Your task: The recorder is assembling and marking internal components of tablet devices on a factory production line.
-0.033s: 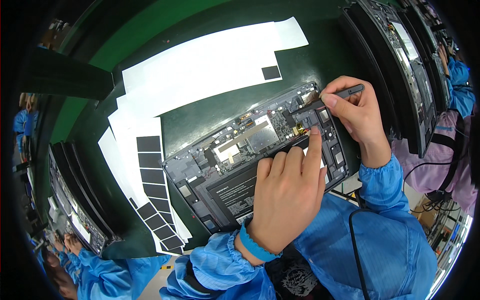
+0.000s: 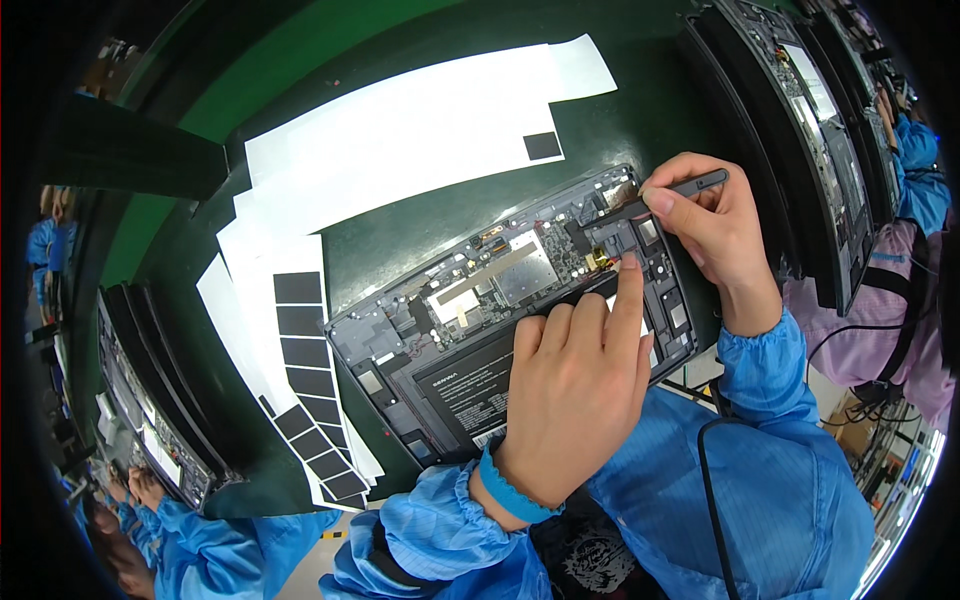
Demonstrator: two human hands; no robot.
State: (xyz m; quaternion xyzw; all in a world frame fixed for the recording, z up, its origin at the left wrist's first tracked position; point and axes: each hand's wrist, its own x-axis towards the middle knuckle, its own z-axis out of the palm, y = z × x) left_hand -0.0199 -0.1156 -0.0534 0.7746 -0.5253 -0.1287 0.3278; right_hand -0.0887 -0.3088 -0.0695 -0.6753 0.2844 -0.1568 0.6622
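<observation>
An opened tablet-like device point(image 2: 395, 310) lies tilted on the green bench, its circuit board point(image 2: 525, 270) and large black battery point(image 2: 465, 390) exposed. My left hand point(image 2: 575, 400) rests over the battery, palm down. Its index finger is stretched out, the tip touching near some gold-coloured tape point(image 2: 600, 258); the other fingers curl loosely and hold nothing. A blue band circles that wrist. Between thumb and fingers, my right hand point(image 2: 735, 225) grips black tweezers point(image 2: 700, 183) above the device's far right corner. Their tips point left, down into the parts; exactly what they touch is too small to tell.
White sheets point(image 2: 400, 130) lie behind the device, one bearing a single black rectangle point(image 2: 542, 146). More sheets with several black stickers point(image 2: 300, 320) lie at left. Racks of similar opened devices stand left point(image 2: 150, 430) and right point(image 2: 820, 150). Other people in blue work beyond both sides.
</observation>
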